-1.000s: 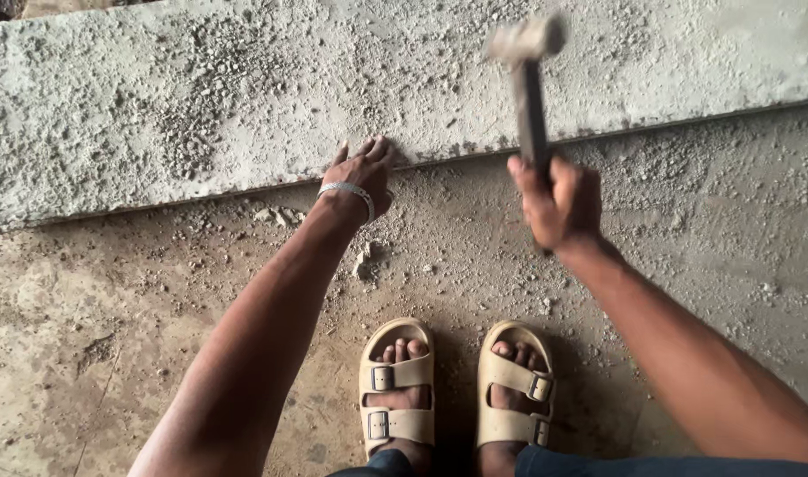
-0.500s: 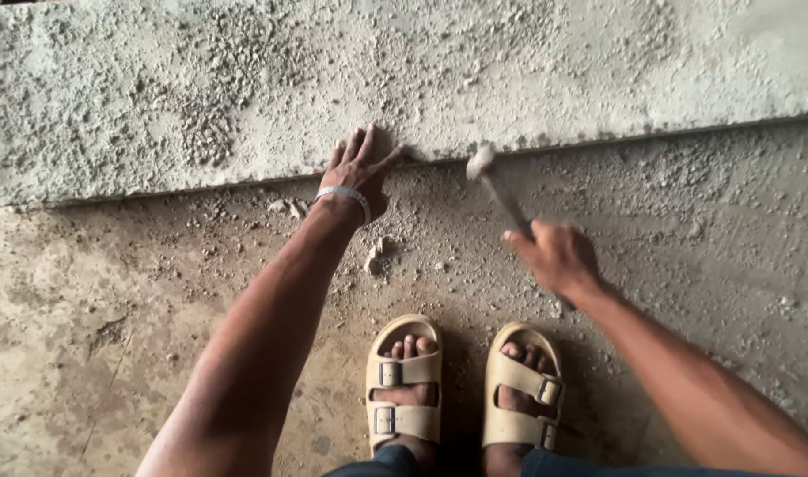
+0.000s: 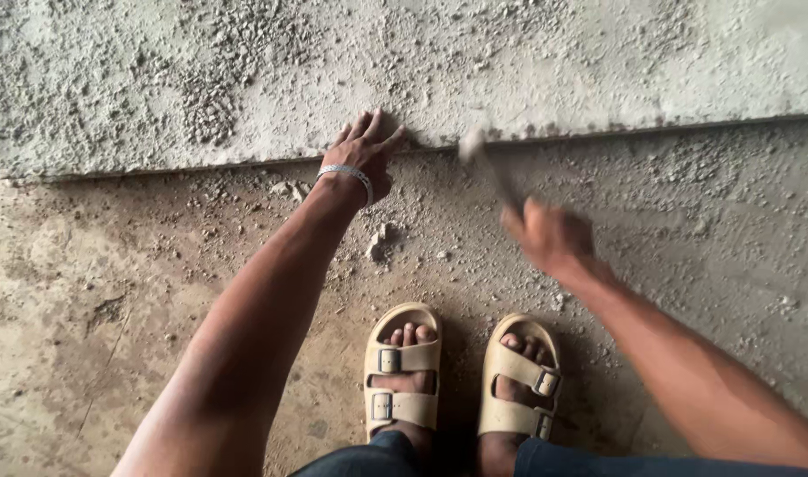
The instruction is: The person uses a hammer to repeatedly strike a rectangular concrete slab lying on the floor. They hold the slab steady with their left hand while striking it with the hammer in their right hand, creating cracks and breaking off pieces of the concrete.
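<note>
Along the far edge of the dusty floor, one rough concrete slab (image 3: pixel 510 62) runs left to right, its near edge a dark seam. Left hand (image 3: pixel 361 159) lies flat and open on that edge, fingers spread, gripping nothing; one silver bracelet (image 3: pixel 345 173) sits on the wrist. Right hand (image 3: pixel 550 237) is closed around the handle of one hammer (image 3: pixel 488 163), both blurred. Hammer's long axis runs from the hand far and leftward; its head sits at the seam, just right of the left fingertips, near but apart. Left hand is nearer the seam. Two tan buckled sandals (image 3: pixel 404 371) at near centre. Concrete chips (image 3: pixel 377 243) lie scattered between; count not resolvable.
</note>
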